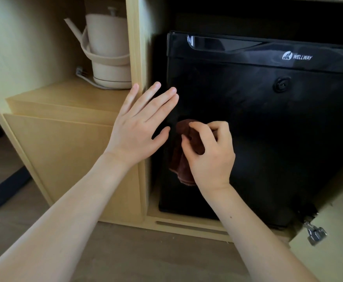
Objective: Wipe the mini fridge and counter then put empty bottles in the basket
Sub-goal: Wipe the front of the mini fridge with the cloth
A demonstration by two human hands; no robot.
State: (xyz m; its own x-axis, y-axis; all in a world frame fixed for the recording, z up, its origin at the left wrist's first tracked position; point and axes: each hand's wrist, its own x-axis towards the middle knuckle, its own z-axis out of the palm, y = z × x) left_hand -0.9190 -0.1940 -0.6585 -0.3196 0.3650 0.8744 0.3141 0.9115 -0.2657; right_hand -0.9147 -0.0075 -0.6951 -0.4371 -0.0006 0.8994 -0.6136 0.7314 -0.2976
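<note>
Down low, the black mini fridge (268,123) sits shut inside a pale wooden cabinet (64,149). Its glossy door bears the word WELLWAY near the top right, with a round lock (281,84) just below that. Against the left part of the fridge door, the right hand (209,153) grips a brown cloth (181,165). Fingers and thumb curl round the bunched upper part, and the rest hangs down beneath the palm. The left hand (140,127) is flat with fingers spread and holds nothing. It lies over the fridge's left edge; whether the fingertips touch the door cannot be told. Left of the fridge, beyond the cabinet's upright panel, a beige kettle (107,49) stands on a shelf (64,94). A metal hinge (315,233) shows at the fridge's lower right.
</note>
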